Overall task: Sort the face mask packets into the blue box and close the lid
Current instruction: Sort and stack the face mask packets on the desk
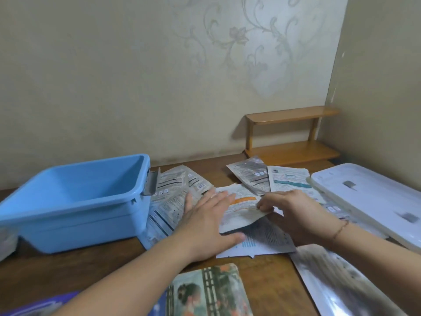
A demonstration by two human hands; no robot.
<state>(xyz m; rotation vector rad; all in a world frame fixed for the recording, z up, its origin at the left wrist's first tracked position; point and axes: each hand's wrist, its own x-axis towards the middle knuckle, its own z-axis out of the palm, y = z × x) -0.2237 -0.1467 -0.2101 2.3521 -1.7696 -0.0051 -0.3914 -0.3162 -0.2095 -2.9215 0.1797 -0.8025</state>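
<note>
At nine o'clock on the brown surface stands the blue box, open at the top, nothing showing inside it, with a grey latch on its right end. Just beside that end, a heap of mask packets lies printed side up. The left hand lies flat at the centre, fingers straight and spread, across the heap and the near edge of a packet with an orange band. The right hand pinches that same packet's right edge between thumb and curled fingers. More packets lie overlapping towards twelve o'clock. At three o'clock the white lid rests on the surface, well apart from the box. At six o'clock lies a picture packet; at five o'clock a silvery one.
</note>
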